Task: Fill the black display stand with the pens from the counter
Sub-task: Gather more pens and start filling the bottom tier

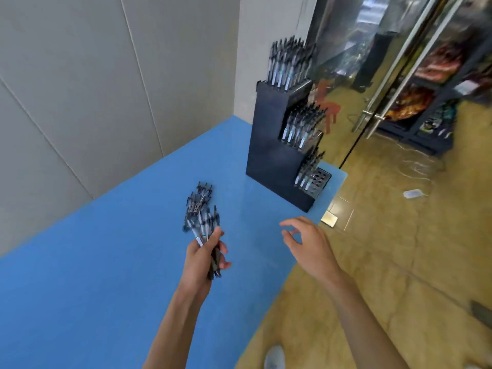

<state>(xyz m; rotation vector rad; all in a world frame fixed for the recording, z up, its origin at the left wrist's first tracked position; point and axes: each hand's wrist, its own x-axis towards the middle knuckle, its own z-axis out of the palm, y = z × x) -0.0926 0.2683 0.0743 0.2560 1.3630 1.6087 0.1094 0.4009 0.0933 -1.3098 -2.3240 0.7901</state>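
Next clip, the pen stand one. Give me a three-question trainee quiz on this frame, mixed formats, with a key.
1. True or false: the right hand holds a pen.
2. Which tier of the black display stand shows empty holes? A) top B) middle C) bottom
3. Fill in: the left hand grips a bundle of ____.

Key: 1. False, it is empty, fingers relaxed. 2. C, the bottom tier is partly filled. 3. pens, held above the blue counter.

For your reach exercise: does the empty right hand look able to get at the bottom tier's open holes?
Probably yes: the right hand holds nothing, and only bare counter lies before the bottom tier.
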